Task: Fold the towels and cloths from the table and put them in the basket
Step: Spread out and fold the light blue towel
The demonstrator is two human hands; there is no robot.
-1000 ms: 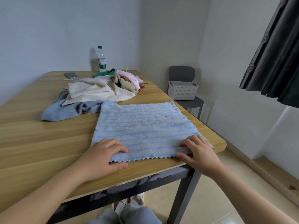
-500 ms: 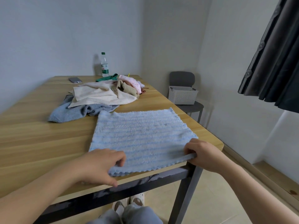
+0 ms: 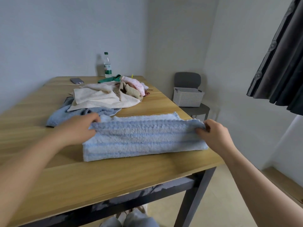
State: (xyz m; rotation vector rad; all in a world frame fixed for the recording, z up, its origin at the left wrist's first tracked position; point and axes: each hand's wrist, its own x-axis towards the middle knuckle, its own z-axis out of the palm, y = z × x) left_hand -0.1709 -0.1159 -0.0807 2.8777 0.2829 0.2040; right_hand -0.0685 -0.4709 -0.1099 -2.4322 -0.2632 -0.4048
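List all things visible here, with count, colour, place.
folded towel: 1, light blue, table front
crumpled towel: 1, grey-blue, behind it
top towel: 1, cream, over crumpled towel
tan cloth: 1, tan, on pile
pink cloth: 1, pink, behind it
green cloth: 1, green, farthest
bottle: 1, clear, far edge
phone: 1, grey, far left
table: 1, wooden, centre
basket: 1, white, on chair
chair: 1, grey, beyond table
curtain: 1, dark, upper right
hands: 2, left hand, right hand, both gripping folded towel
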